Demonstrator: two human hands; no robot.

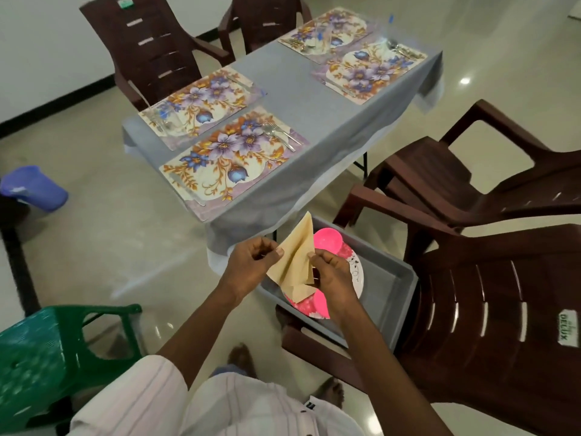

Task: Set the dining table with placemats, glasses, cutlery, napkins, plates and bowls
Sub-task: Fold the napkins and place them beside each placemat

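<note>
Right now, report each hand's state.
Left hand: pinching the folded beige napkin.
Right hand: pinching the same napkin's other edge.

The placemats [226, 158] carry purple and blue flowers with orange leaves on cream; the tablecloth [298, 99] is plain grey, the napkin [295, 262] beige, the bowls [327, 239] bright pink, the tub [390, 284] grey, the chairs [459, 309] dark brown, the stool [47, 347] green

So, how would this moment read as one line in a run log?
step: napkins | left hand: pinches napkin | right hand: pinches napkin | below: grey tub, pink bowl, plate | table: four placemats laid
</note>
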